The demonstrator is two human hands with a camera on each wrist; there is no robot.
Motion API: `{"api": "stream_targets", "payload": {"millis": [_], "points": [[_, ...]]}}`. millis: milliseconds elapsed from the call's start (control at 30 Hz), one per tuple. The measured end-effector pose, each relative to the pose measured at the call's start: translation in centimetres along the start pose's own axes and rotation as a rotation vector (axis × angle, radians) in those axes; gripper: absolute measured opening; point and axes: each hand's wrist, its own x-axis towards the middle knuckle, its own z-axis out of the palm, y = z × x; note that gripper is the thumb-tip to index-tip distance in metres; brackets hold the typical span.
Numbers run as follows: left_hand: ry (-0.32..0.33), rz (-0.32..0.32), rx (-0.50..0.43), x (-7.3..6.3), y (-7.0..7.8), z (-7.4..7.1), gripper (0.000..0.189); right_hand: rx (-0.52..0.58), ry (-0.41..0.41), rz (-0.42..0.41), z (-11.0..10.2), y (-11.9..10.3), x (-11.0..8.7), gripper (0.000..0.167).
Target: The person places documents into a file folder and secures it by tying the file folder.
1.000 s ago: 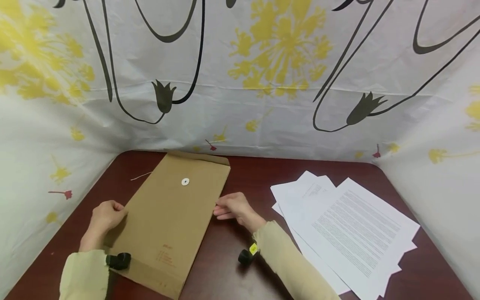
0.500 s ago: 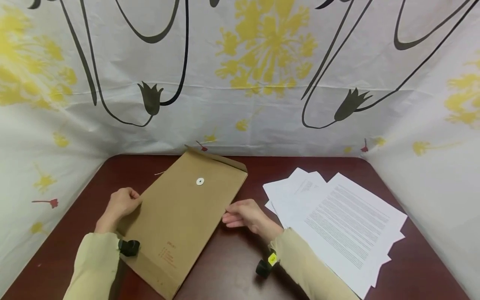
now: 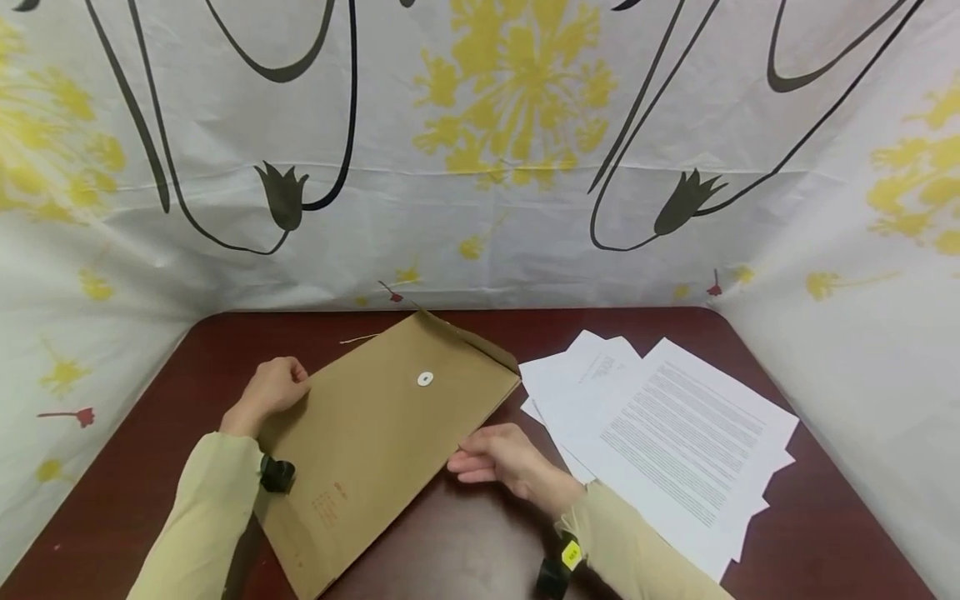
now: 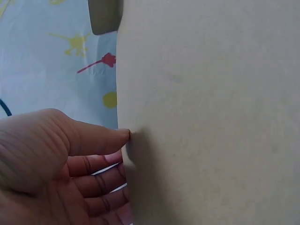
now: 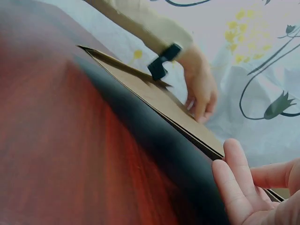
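Observation:
A brown paper document envelope [image 3: 375,425] lies at a slant before me, its flap [image 3: 468,337] raised at the far end. It bears a white round button [image 3: 425,379] and small red print. My left hand [image 3: 272,392] pinches its left edge; in the left wrist view the thumb [image 4: 101,138] lies on top with the fingers beneath. At the opposite edge my right hand [image 3: 502,458] pinches the envelope between thumb and fingers. The right wrist view shows the envelope's edge [image 5: 154,105] lifted off the table, with a dark shadow under it.
Several loose printed sheets [image 3: 675,433] lie fanned out at the right, close to my right forearm. A thin white string [image 3: 360,338] sticks out past the envelope's far left edge. The dark red table [image 3: 465,550] is bordered by a patterned cloth [image 3: 480,242] at the back and sides.
The envelope has turned clockwise, its flap end swinging right toward the sheets. Both hands keep hold of its edges; the left has moved up and right. The whole view has shifted slightly.

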Motion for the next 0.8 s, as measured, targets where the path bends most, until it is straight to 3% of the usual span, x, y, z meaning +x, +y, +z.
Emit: {"api": "stream_targets", "payload": {"millis": [400, 633, 800], "points": [[-0.035, 0.101, 0.004, 2.6, 1.6, 0.9, 0.009, 0.051, 0.014, 0.026, 0.7, 2.3, -2.6, 0.012], [-0.093, 0.153, 0.006, 3.8, 2.8, 0.9, 0.008, 0.096, 0.025, 0.045, 2.0, 3.7, -3.8, 0.015], [-0.091, 0.221, -0.030, 5.0, 2.4, 1.4, 0.009, 0.138, 0.047, 0.044, 2.9, 4.4, -4.3, 0.012]]}}
